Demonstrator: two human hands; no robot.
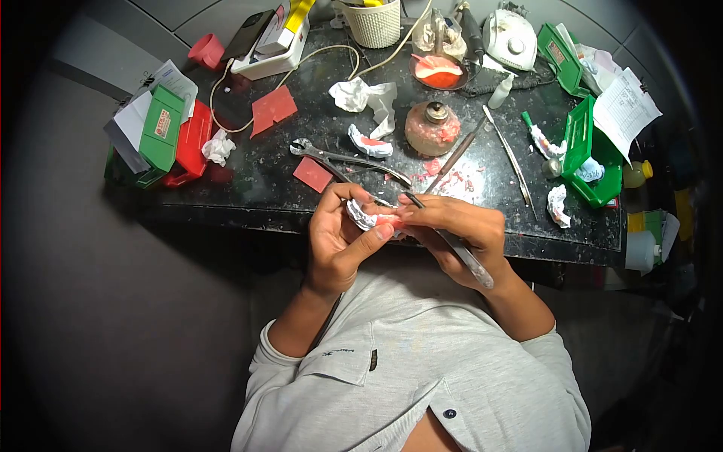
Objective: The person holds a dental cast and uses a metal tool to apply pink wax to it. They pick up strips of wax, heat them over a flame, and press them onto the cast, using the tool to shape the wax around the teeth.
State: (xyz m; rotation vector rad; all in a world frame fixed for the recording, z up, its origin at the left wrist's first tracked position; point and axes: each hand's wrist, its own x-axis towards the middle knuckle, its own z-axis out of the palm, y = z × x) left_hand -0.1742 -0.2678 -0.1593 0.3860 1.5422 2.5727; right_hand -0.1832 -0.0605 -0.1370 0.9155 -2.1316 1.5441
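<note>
My left hand [333,245] is closed around a white plaster dental cast [360,216] with pink wax on it, held just in front of the bench edge. In my right hand [471,230] is a metal wax knife [472,265], its broad handle end sticking out below the fingers. The working tip by the cast is hidden by my fingers. Both hands meet at the cast. Just beyond them on the bench lie pliers [350,157], a pink wax piece [312,174] and a second cast with pink wax [370,142].
A round burner [433,129] stands mid-bench among wax scraps. To its right lies a slim metal instrument [510,154]. Green boxes [599,181] with papers sit at right, a red box [192,143] at left. Behind are a bowl of red wax [438,73], crumpled tissue [351,95] and a cable.
</note>
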